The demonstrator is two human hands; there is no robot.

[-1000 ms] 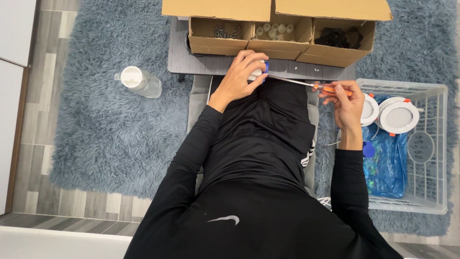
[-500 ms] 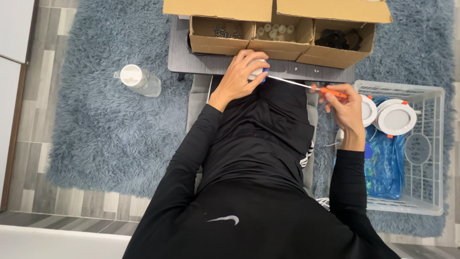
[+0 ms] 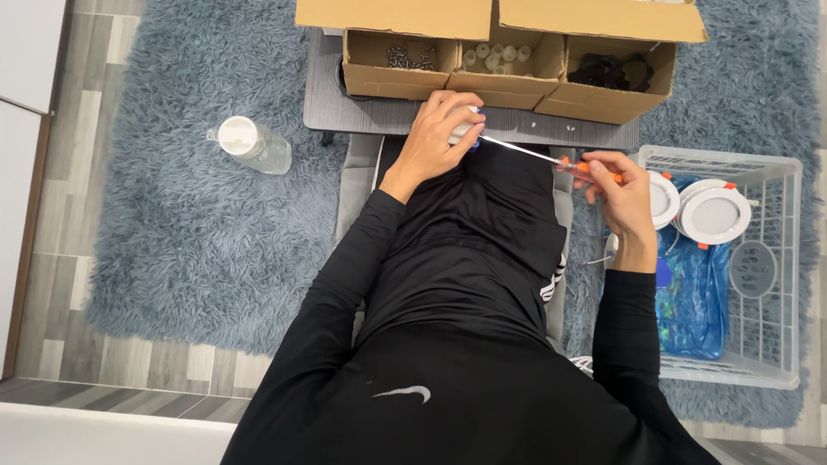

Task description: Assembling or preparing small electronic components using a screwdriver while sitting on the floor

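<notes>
Three open brown cardboard boxes (image 3: pixel 508 62) line the table's (image 3: pixel 345 108) far edge. The left hand (image 3: pixel 435 133) is closed around a small white fitting (image 3: pixel 463 131); the right hand (image 3: pixel 616 185) grips an orange-handled screwdriver (image 3: pixel 551 158). Two round white downlights (image 3: pixel 702 211) sit in the white basket (image 3: pixel 775 267).

Grey wood-plank floor (image 3: pixel 60 215), mostly covered by a shaggy blue-grey rug (image 3: pixel 189 250). White cabinet fronts (image 3: pixel 21 129) along the left edge, a pale ledge (image 3: pixel 112 435) at the bottom left. Low dark grey table (image 3: pixel 362 112) on the rug at the top. Even, soft indoor light, no hard shadows.
</notes>
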